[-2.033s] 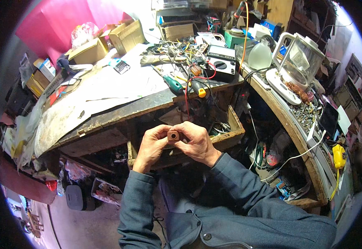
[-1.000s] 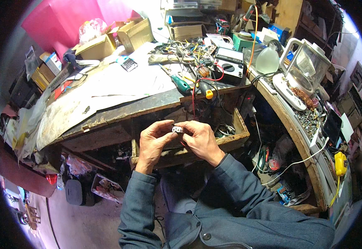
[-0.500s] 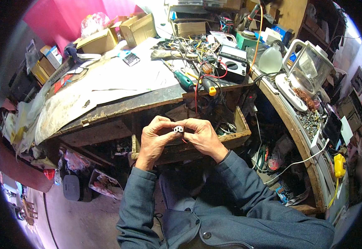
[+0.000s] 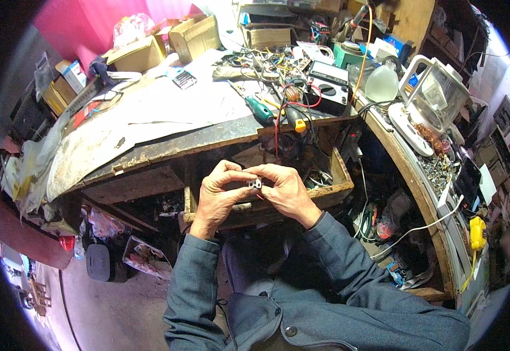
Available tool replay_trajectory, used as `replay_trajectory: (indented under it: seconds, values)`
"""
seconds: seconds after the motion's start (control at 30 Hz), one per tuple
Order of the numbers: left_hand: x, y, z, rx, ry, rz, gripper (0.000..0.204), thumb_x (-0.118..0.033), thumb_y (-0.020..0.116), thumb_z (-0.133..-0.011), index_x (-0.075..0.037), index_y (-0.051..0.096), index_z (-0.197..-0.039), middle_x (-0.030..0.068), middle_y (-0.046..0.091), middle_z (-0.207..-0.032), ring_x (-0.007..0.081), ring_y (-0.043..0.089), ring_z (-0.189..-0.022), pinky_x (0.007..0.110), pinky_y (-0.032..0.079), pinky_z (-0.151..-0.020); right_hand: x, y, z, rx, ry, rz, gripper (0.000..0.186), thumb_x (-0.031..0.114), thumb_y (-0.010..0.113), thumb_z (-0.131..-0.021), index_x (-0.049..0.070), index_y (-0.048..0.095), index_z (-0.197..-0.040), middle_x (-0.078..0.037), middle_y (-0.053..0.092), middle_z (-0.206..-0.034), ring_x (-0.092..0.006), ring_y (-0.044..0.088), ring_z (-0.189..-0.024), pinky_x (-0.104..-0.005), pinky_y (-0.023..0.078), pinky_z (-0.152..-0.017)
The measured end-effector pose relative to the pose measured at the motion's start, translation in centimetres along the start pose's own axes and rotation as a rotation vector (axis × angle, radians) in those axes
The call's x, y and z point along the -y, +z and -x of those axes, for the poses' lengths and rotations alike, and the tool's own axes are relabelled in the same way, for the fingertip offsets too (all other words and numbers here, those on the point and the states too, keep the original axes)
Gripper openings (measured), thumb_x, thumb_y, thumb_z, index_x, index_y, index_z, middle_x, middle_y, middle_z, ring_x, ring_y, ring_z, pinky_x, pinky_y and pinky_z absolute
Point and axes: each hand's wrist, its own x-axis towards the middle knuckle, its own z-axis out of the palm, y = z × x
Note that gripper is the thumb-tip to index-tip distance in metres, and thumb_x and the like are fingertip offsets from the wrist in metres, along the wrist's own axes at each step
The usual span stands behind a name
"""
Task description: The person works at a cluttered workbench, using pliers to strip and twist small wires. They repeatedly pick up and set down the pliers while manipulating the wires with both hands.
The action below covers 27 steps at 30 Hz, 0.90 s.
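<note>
Small blocky component with a pale face and dark openings [image 4: 255,183] is held up between two bare hands in the head view, off the counter and in front of the open, worn wooden drawer [image 4: 341,168]. Two seconds ago a brownish square face with a round hole showed; now the pale face shows instead, so the piece has been turned over between the fingertips. Since half a second ago little has altered beyond a slight shift in the grip. The left hand [image 4: 217,196] pinches it between thumb and forefinger, and the right hand [image 4: 288,192] pinches its other side; the fingers partly hide it. That suggests close handling or checking is still under way, with neither hand free for a tool. The green-handled screwdriver [image 4: 259,110] and the black-and-white boxy meter [image 4: 329,93] lie untouched on the dark, paper-strewn counter [image 4: 240,130] beyond.
</note>
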Motion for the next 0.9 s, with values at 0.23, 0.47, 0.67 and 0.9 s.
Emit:
replay_trajectory:
  seconds: [0.23,0.47,0.67,0.9]
  values:
    - [-0.31,-0.05,-0.08,0.024,0.019,-0.074,0.027,-0.005,0.088,-0.074,-0.009,0.083,-0.100,0.0000,0.061,-0.094,0.0129,0.060,-0.092,0.027,0.050,-0.085,-0.13,0.02,0.08,-0.028,-0.051,0.028,0.034,0.000,0.066,-0.082,0.001,0.073,-0.115,-0.016,0.075,-0.107,-0.0285,0.074,-0.098,-0.0355,0.057,-0.089]
    - [-0.50,0.18,-0.06,0.026,-0.024,-0.018,0.027,0.003,0.085,-0.075,-0.005,0.081,-0.101,0.0003,0.060,-0.097,0.0115,0.059,-0.094,0.025,0.051,-0.086,0.08,0.05,0.22,-0.048,0.012,-0.032,0.031,0.003,0.070,-0.086,0.000,0.071,-0.116,-0.017,0.076,-0.106,-0.0257,0.075,-0.098,-0.0340,0.058,-0.087]
    - [-0.45,0.03,-0.18,0.033,0.005,-0.050,0.024,0.001,0.085,-0.077,-0.005,0.080,-0.100,0.0015,0.065,-0.097,0.0120,0.061,-0.093,0.026,0.051,-0.086,0.04,0.01,0.22,-0.067,-0.114,0.066,0.025,0.001,0.072,-0.089,-0.001,0.069,-0.114,-0.006,0.073,-0.096,-0.0095,0.068,-0.085,-0.0257,0.056,-0.072]
    - [-0.54,0.04,-0.06,0.031,-0.056,0.094,0.021,-0.002,0.082,-0.085,-0.004,0.076,-0.105,0.0013,0.070,-0.098,0.0098,0.064,-0.093,0.026,0.052,-0.086,0.01,0.07,0.66,-0.093,0.016,-0.041,0.023,0.004,0.074,-0.081,0.000,0.070,-0.104,-0.013,0.073,-0.093,-0.0215,0.073,-0.086,-0.0325,0.057,-0.075]
